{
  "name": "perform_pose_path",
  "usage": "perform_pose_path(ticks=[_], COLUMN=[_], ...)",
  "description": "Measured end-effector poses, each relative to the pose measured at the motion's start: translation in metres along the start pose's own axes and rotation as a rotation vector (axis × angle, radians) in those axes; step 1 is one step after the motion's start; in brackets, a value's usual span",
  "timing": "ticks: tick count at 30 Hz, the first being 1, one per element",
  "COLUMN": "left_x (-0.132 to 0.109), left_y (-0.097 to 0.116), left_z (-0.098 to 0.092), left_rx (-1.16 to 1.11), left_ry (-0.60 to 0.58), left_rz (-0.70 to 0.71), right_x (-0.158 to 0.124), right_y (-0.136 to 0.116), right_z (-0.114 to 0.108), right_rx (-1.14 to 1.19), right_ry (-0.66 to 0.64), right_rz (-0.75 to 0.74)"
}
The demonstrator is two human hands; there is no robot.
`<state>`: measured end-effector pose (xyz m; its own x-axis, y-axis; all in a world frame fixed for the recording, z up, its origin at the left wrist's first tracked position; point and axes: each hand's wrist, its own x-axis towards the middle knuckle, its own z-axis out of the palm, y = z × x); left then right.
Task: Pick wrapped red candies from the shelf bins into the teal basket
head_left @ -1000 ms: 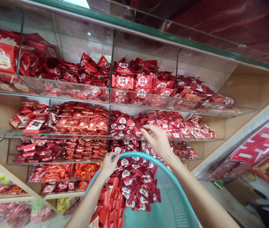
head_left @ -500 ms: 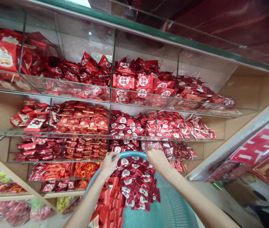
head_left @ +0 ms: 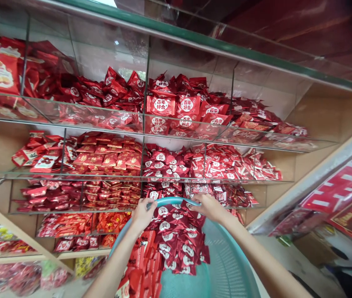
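Two batches in basket [head_left: 225,256]: dark red packets [head_left: 176,236], bright red packets [head_left: 143,265]; plenty of shelf packets [head_left: 169,164] left. Left hand [head_left: 143,215] clamps rim [head_left: 171,201]; right hand [head_left: 208,207] at rim, can't tell its grip.

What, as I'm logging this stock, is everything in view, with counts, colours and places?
basket: 1, teal, bottom centre
maroon packets: many, maroon with white circles, in the basket's middle
bright red packets: several, red, in the basket's left part
shelf packets: too many to count, mostly red, on the shelves
glass shelves: several, clear with greenish edges, across the view
yellow packets: uncounted, yellow, lower left
wooden boards: several, tan, both sides
printed goods: uncounted, red and white, right
left hand: 1, bare, gripping the rim
right hand: 1, bare, at the rim
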<state>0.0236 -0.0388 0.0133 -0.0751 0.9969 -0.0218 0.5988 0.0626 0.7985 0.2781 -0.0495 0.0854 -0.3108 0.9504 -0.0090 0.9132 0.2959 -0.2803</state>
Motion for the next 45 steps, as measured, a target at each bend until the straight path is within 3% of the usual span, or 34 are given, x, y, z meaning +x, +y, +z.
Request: perform_pose_path(ticks=[7,19,22,25,29,33,38,41,45], left_x=[-0.001,0.003,0.003,0.002,0.001,0.001,0.0,0.0,0.0], left_y=[0.003,-0.007,-0.007,-0.006,-0.006,-0.005,-0.004,-0.003,-0.003], left_z=[0.0,0.007,0.007,0.006,0.005,0.004,0.003,0.002,0.002], left_rx=[-0.017,-0.048,-0.056,-0.045,-0.025,-0.047,-0.048,-0.052,-0.06], left_ry=[-0.004,0.024,0.018,0.016,0.03,0.017,0.017,0.006,-0.002], left_rz=[-0.007,0.013,0.021,0.014,0.012,0.025,0.017,0.006,0.005], right_x=[0.003,0.002,0.0,0.001,0.021,0.065,0.12,0.136,0.136], right_y=[0.009,0.004,-0.005,-0.026,-0.059,-0.078,-0.089,-0.095,-0.099], right_z=[0.023,0.022,0.009,-0.02,-0.06,-0.071,-0.055,-0.047,-0.048], right_rx=[0.066,0.064,0.09,0.158,0.209,0.201,0.413,0.52,0.675], right_ry=[-0.093,-0.131,-0.091,-0.015,0.18,0.363,0.145,0.064,0.012], right_rz=[-0.147,-0.188,-0.214,-0.28,-0.306,-0.171,0.18,0.235,0.28])
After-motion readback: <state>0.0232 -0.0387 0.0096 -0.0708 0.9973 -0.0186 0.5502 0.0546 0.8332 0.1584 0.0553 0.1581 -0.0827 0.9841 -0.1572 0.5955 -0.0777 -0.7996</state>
